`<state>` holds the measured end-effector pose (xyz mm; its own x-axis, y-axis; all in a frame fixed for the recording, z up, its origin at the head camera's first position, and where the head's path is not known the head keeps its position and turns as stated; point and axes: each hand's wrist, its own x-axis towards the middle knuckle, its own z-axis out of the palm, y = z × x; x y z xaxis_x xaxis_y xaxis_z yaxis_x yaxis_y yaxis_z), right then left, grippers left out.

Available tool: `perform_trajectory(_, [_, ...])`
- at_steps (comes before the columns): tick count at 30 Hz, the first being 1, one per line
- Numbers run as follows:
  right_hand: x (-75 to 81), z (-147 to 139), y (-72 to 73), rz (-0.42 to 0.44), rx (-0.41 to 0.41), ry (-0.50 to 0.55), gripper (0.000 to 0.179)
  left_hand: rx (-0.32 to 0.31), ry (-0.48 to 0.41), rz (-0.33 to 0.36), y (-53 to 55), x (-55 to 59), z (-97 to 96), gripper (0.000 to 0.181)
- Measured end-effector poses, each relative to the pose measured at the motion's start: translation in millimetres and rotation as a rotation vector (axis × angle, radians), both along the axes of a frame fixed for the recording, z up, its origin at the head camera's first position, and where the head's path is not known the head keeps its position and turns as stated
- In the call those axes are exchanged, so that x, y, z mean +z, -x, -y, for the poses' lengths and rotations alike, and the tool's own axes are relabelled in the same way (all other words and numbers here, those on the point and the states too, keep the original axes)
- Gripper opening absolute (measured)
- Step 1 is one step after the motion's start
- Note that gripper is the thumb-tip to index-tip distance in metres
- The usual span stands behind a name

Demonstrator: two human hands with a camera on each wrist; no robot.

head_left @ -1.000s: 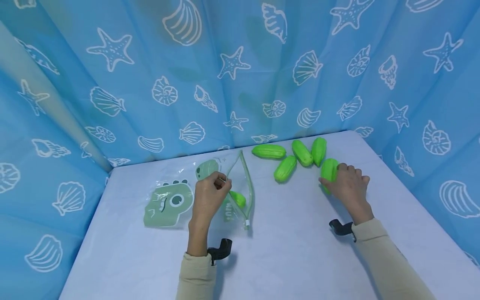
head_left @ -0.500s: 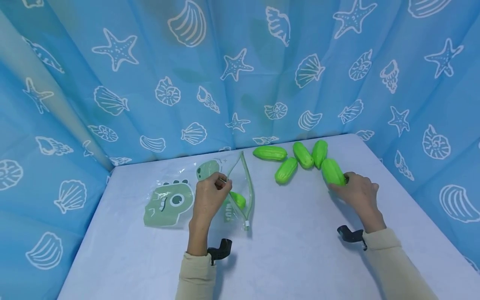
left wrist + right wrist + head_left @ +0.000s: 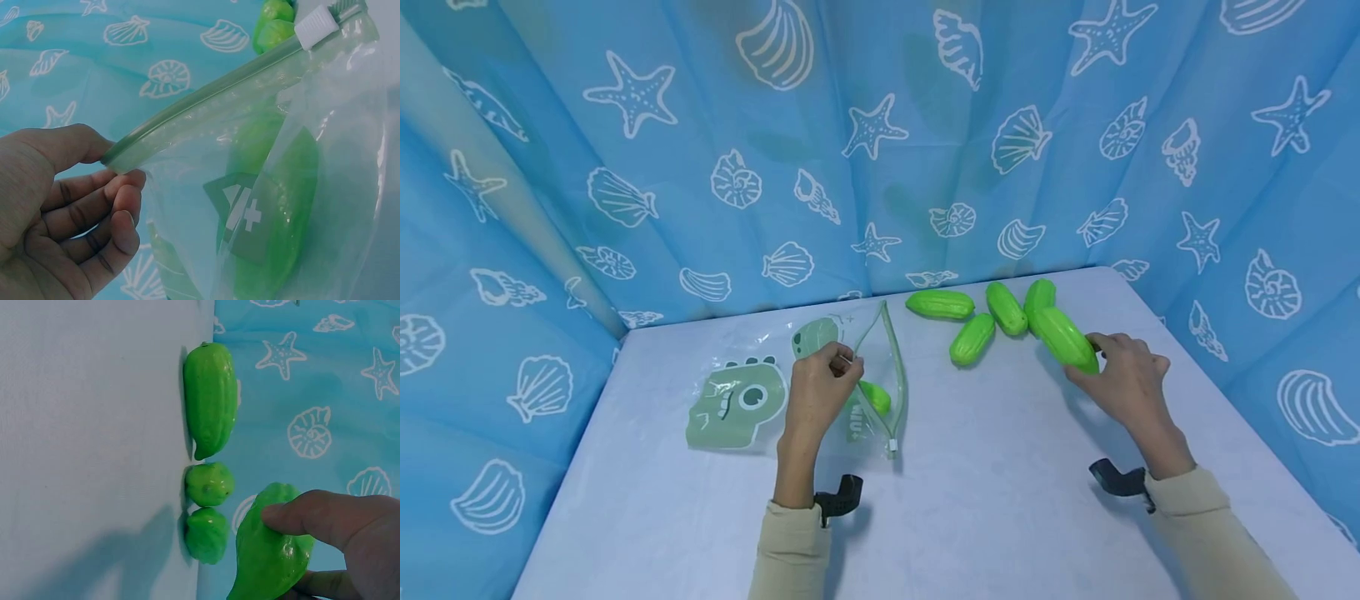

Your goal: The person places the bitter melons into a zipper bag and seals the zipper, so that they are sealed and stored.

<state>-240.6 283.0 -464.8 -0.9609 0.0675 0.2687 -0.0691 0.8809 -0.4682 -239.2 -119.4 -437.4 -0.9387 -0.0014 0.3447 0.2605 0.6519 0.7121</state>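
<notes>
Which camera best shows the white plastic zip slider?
The left wrist view: the white plastic zip slider looks large and unobstructed on the green strip. The head view shows it tiny, at the strip's near end; the right wrist view misses it.

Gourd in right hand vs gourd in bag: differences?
The held gourd is gripped by the right hand; the bagged gourd lies inside the bag. The held gourd is seen bare; in the left wrist view, the bagged gourd shows through clear plastic. Both are green.
</notes>
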Motion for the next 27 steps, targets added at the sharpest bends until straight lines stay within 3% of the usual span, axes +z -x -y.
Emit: perform_trajectory(27, [29.5, 21, -5.4, -0.048, 0.145, -0.057, 0.060, 0.003, 0.003, 0.011, -0.3, 0.9, -0.3, 0.009])
